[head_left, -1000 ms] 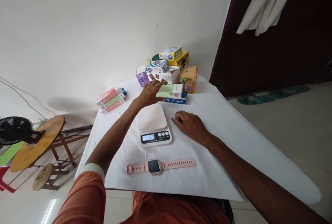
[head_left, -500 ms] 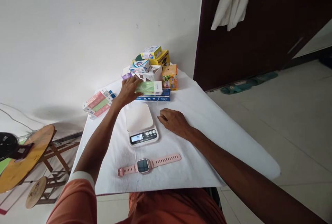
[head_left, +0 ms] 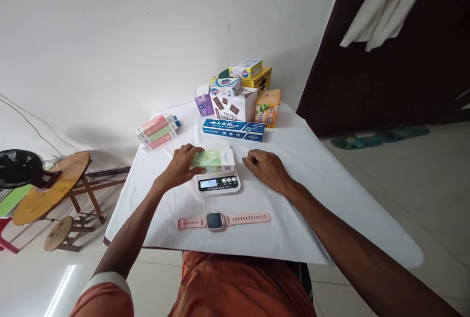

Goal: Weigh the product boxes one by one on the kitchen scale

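Observation:
My left hand (head_left: pixel 179 166) grips the left end of a green and white box (head_left: pixel 210 159), thumb in front and fingers behind. The box is at the platform of a white digital scale (head_left: pixel 219 185) and hides most of it; I cannot tell whether it touches. The lit display seems to read 363. To the right of the scale, my right hand (head_left: pixel 270 171) rests on the white cloth as a loose fist, with nothing seen in it. Nearer me, a pink-strapped smartwatch (head_left: pixel 215 220) lies flat, its strap stretched out.
Behind the scale lies a blue toothpaste box (head_left: pixel 233 130). Further back are a white chocolate-print box (head_left: pixel 235 106), a purple box (head_left: pixel 203 100), an orange box (head_left: pixel 268 107) and stacked soap boxes (head_left: pixel 245 68). Pink and green boxes (head_left: pixel 157 132) lie at left. A fan (head_left: pixel 20 168) stands beyond the table.
My left hand has brought the green and white box from on top of the blue toothpaste box toward me, to the scale. My right hand stays in a fist beside the scale. The view has shifted.

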Demonstrator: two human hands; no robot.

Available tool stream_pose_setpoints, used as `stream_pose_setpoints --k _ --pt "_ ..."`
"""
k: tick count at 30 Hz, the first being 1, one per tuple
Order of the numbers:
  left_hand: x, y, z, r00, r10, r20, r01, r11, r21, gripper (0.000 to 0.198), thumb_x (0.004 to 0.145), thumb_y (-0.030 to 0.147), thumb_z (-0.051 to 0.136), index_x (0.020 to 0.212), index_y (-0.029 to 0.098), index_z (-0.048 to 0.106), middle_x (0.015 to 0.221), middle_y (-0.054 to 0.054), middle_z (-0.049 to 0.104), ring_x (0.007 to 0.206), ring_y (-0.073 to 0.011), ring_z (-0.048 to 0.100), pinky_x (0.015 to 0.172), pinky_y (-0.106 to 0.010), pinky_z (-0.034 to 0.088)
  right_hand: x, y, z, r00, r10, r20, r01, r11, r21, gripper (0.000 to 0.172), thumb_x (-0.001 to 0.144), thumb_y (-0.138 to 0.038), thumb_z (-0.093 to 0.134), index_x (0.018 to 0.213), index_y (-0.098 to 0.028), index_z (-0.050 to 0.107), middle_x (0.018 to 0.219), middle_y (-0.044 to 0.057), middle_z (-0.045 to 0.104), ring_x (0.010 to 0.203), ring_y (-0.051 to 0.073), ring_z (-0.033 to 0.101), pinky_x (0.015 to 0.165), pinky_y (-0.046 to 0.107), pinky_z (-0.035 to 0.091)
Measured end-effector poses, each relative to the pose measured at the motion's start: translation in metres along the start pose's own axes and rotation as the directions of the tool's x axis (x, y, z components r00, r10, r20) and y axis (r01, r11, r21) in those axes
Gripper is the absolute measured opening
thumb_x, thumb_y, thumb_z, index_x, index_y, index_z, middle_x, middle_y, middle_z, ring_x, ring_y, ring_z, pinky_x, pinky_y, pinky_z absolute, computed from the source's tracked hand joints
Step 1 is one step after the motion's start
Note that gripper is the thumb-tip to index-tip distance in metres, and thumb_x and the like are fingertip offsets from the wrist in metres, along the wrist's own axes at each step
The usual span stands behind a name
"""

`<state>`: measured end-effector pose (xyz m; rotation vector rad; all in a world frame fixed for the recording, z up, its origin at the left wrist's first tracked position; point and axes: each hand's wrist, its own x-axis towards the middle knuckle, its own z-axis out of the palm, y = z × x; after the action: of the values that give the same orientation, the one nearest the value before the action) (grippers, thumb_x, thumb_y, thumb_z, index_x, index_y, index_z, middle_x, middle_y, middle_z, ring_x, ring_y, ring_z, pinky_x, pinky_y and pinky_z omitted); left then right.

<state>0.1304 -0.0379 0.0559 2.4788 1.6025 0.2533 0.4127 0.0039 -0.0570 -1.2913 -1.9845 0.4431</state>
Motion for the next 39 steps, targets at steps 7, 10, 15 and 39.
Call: stream_pose_setpoints --k 7,10,15,39 --pt "-0.001 -0.009 0.004 1.000 -0.002 -0.012 0.002 0.999 -0.032 0.078 0.086 0.047 0.082 0.153 0.031 0.045 0.139 -0.013 0.056 0.128 -0.0355 0.051 0.109 -0.056 0.043 -0.001 -0.001 -0.002 1.000 0.008 0.003 -0.008 1.000 0.016 0.028 0.091 -0.038 0.048 0.067 -0.026 0.040 0.067 0.003 0.059 0.063 0.018 0.052 0.065 0.032 0.034" --pt "-0.004 -0.008 -0.007 0.998 -0.004 -0.063 0.002 0.999 -0.047 0.085 0.085 0.053 0.082 0.156 0.032 0.041 0.144 -0.013 0.053 0.133 -0.0357 0.050 0.111 -0.056 0.042 -0.002 -0.001 -0.002 1.000 0.016 0.013 -0.016 1.000 0.016 0.028 0.091 -0.038 0.050 0.067 -0.025 0.041 0.068 0.003 0.060 0.063 0.018 0.053 0.065 0.032 0.035" --pt "0.000 -0.004 -0.001 0.998 0.045 -0.033 -0.044 0.999 0.004 0.078 0.085 0.048 0.082 0.152 0.030 0.046 0.142 -0.013 0.057 0.135 -0.0350 0.051 0.116 -0.056 0.038 -0.004 -0.001 -0.003 1.000 -0.016 0.020 0.016 1.000 0.010 0.030 0.093 -0.039 0.050 0.067 -0.025 0.042 0.068 0.003 0.061 0.063 0.018 0.054 0.065 0.032 0.037" --pt "0.118 -0.243 -0.129 0.756 -0.619 -0.213 0.618 0.782 -0.081 0.053 0.072 0.039 0.075 0.119 0.017 0.065 0.128 -0.013 0.068 0.116 -0.0309 0.064 0.096 -0.038 0.049 -0.006 0.007 -0.001 0.977 -0.176 -0.123 0.173 0.984 -0.039 0.032 0.101 -0.037 0.049 0.072 -0.027 0.038 0.063 -0.003 0.053 0.049 0.013 0.047 0.050 0.027 0.040"
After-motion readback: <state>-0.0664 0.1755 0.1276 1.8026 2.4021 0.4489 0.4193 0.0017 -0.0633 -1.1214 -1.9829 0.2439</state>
